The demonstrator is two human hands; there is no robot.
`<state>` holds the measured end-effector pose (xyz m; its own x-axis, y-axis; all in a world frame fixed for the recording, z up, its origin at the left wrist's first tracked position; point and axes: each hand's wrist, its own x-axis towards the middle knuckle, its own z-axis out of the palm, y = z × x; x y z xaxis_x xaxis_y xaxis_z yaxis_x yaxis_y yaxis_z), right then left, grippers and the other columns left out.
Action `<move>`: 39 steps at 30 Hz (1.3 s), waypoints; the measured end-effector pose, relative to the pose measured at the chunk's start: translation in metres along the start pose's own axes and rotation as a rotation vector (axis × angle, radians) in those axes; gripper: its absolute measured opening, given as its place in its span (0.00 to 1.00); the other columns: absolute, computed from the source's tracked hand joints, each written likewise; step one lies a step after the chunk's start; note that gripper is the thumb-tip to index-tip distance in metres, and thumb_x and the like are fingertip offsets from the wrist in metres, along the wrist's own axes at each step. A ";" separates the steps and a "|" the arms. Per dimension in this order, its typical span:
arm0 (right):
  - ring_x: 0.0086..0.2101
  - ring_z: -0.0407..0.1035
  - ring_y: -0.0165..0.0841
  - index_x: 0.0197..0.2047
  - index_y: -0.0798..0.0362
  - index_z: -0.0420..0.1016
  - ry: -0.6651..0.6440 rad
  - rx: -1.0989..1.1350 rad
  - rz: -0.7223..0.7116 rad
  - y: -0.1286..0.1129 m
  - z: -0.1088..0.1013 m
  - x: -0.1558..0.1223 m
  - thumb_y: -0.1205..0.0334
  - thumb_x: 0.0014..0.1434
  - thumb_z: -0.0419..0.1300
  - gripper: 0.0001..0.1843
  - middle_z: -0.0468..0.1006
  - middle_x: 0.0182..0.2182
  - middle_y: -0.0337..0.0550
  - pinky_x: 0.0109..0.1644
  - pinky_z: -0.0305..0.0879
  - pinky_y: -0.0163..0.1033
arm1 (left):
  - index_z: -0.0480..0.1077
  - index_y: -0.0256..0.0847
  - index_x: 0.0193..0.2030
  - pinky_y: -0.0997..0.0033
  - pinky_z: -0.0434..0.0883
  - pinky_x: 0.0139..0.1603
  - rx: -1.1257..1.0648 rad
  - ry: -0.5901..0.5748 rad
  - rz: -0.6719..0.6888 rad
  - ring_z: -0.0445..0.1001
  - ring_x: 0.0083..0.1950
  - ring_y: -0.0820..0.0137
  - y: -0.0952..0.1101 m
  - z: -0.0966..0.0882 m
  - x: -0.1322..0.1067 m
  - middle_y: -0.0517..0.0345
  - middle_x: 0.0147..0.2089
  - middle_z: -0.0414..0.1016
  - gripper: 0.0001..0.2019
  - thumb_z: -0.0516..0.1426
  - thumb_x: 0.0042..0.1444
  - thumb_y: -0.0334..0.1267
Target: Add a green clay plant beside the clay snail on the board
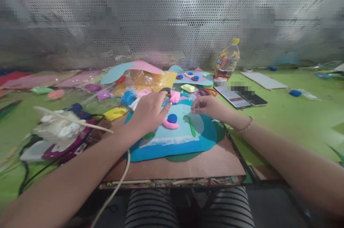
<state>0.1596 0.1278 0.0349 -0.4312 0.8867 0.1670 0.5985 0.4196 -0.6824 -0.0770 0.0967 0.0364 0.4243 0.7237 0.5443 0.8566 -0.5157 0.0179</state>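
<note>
My left hand (150, 110) reaches over a layered blue paper cut-out (206, 138), thumb apart from the fingers. Its fingertips are by a dark lump (167, 91) and a pink lump of modelling clay (175, 96); whether they touch is unclear. Over the right part of the cut-out, my right hand (204, 106) has thumb and fingers pinched together; anything between them is too small to make out. On the paper lie a blue clay disc (172, 118), a curved pink clay strip (171, 125), a green strip (192, 127) and a white smeared band (169, 141).
Behind are red-handled scissors (208, 92), a decorated paper piece (192, 77) and a drink bottle (228, 61). Two phones (232, 97) lie to the right. Bagged clay, such as a yellow packet (115, 114), and a pale cable (127, 165) are at left.
</note>
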 end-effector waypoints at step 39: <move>0.29 0.66 0.26 0.33 0.55 0.74 -0.076 0.366 0.039 -0.006 -0.002 -0.004 0.59 0.49 0.63 0.09 0.78 0.34 0.42 0.30 0.60 0.33 | 0.65 0.37 0.44 0.60 0.64 0.45 -0.036 -0.023 0.040 0.71 0.43 0.61 -0.001 0.003 0.001 0.49 0.39 0.73 0.14 0.45 0.62 0.43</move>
<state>0.1590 0.1216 0.0394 -0.4700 0.8778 0.0921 0.3407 0.2767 -0.8985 -0.0768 0.0995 0.0339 0.4648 0.7122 0.5261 0.8278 -0.5604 0.0272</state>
